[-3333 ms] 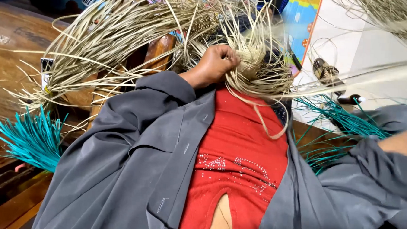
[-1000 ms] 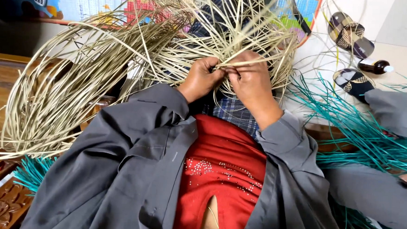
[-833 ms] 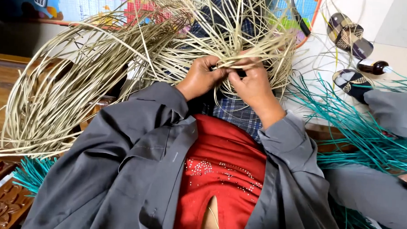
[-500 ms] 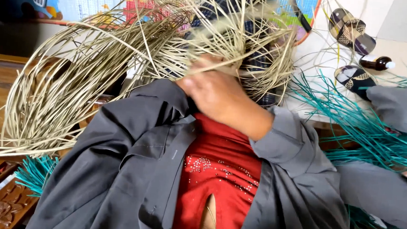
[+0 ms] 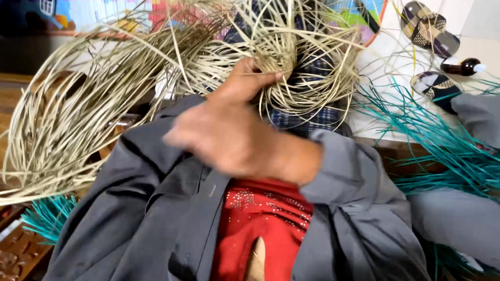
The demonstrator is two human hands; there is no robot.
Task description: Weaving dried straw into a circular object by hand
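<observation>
Two hands work at the straw point(image 5: 289, 51): the left hand point(image 5: 247, 80) pinches its woven knot. Right hand point(image 5: 221, 139) blurs just below the straw, fingers' state unreadable.

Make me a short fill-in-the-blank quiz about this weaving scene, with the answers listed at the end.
1. The left hand pinches a bundle of pale, ______-coloured strands.
2. The blurred right hand crosses in front of a ______ garment worn under the grey jacket.
3. The loose strands lying to the right are ______.
4. Beside the sandals lies a small dark ______.

Answers: straw; red; teal; bottle
</observation>
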